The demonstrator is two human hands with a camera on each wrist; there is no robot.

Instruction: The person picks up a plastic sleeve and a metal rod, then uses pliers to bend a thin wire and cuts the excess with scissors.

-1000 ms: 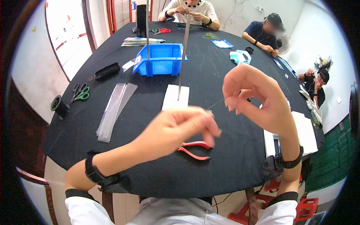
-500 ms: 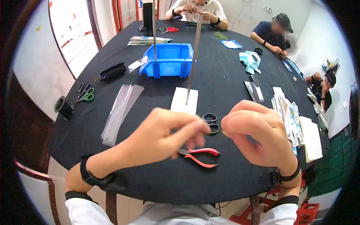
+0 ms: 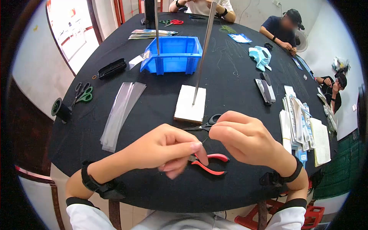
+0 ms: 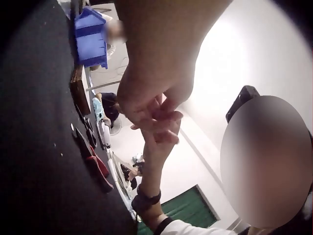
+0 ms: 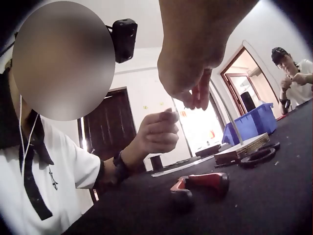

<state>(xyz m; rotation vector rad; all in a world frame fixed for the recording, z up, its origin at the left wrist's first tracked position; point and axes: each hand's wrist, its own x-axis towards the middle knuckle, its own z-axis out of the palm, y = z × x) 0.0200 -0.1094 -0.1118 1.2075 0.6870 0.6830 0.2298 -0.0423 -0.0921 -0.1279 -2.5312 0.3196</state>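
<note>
In the head view my left hand (image 3: 163,149) is above the table, its thumb and index finger pinched together. To its right and slightly higher, my right hand (image 3: 247,140) has bent fingers, with the tips brought together and partly hidden. A fine thread (image 3: 205,138), barely visible, runs between the two pinches. Beneath the hands lie red-handled pliers (image 3: 209,171) with handles spread and black scissors (image 3: 210,124). Just beyond is a white-topped block (image 3: 188,103) with an upright metal rod (image 3: 204,53). In the right wrist view the left hand (image 5: 159,132) has curled fingers.
A blue bin (image 3: 174,63) stands behind the block. Plastic strips (image 3: 122,115), green-handled scissors (image 3: 85,95) and a spool (image 3: 60,109) lie on the left. A stapler (image 3: 265,90) and stacked packets (image 3: 295,119) are on the right. Other people sit around the table.
My right hand has come down and left, closer to my left hand, which has dropped slightly. The black scissors and the stapler have come into sight from behind the hands.
</note>
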